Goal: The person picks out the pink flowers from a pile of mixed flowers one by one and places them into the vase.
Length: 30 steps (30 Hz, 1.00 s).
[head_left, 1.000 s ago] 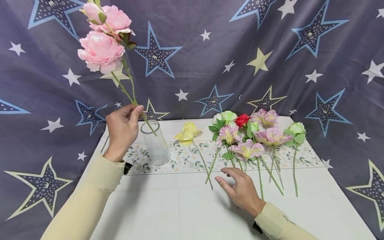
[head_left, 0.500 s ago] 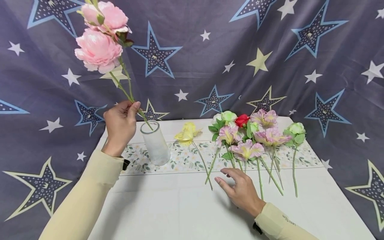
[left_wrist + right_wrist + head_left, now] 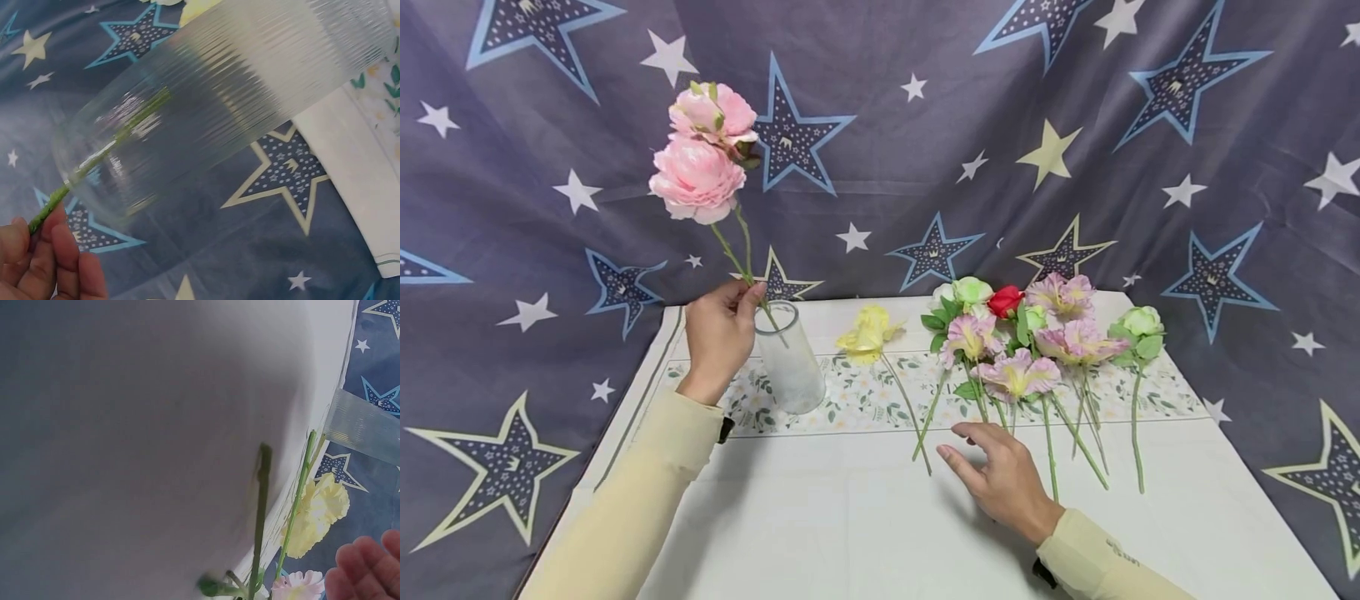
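Pink spray (image 3: 697, 179), one; vase (image 3: 795, 371), one

- We reach our left arm (image 3: 625, 508) forward from the lower left, sleeved down to the wrist.
- We hold our left hand (image 3: 722, 333) up, thumb (image 3: 749, 302) and fingers pinched; the left wrist view shows the fingers (image 3: 65, 250) bent side by side.
- We extend our right arm (image 3: 1112, 558) in from the lower right, likewise sleeved.
- We hold our right hand (image 3: 1003, 475) lower, well apart from the left, back upward, its thumb spread from the relaxed, slightly bent fingers.
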Motion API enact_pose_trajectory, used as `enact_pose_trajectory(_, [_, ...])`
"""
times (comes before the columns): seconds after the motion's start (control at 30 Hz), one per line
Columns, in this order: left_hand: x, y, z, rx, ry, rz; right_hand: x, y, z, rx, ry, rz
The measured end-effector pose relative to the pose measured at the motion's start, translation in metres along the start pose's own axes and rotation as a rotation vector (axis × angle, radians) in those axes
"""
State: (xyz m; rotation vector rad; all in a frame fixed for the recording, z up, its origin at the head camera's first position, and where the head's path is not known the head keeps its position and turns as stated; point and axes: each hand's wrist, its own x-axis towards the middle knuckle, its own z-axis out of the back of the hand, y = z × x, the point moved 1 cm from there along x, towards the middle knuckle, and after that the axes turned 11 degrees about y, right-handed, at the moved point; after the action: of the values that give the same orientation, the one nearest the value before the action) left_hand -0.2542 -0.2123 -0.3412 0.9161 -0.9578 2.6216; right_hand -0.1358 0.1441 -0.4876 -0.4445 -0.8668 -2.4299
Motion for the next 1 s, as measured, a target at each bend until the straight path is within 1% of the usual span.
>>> enact_pose_trajectory(0.13, [-0.006, 0.006, -0.004, 0.012, 0.051, 0.055, 0.000, 0.000, 0.000, -0.003, 0.000, -0.002])
enact_pose_trajectory(0.23, [-0.009, 0.008, -0.007, 0.018, 0.056, 0.074, 0.001, 0.000, 0.000, -0.006, -0.002, 0.001])
enact_pose_trajectory(0.3, [-0.011, 0.009, -0.009, 0.019, 0.052, 0.075, 0.001, 0.000, 0.000, -0.006, -0.005, 0.007])
enact_pose_trajectory(0.37, [-0.013, 0.010, -0.011, 0.018, 0.046, 0.070, 0.001, 0.000, -0.001, -0.007, -0.007, 0.012])
enact_pose_trajectory(0.53, [-0.015, 0.013, -0.015, 0.060, 0.040, 0.014, 0.001, 0.000, -0.001, -0.008, -0.008, 0.013])
enact_pose_trajectory(0.63, [-0.017, 0.014, -0.016, 0.080, 0.050, 0.011, 0.001, 0.000, 0.000, -0.006, -0.007, 0.014])
enact_pose_trajectory(0.7, [-0.018, 0.014, -0.017, 0.085, 0.062, 0.034, 0.001, 0.000, 0.000, -0.006, -0.007, 0.012])
enact_pose_trajectory(0.8, [-0.019, 0.013, -0.018, 0.087, 0.076, 0.086, 0.001, 0.000, 0.000, -0.004, -0.008, 0.011])
enact_pose_trajectory(1.0, [-0.026, 0.011, -0.019, 0.044, 0.110, 0.180, 0.001, 0.000, 0.000, -0.001, -0.005, 0.004])
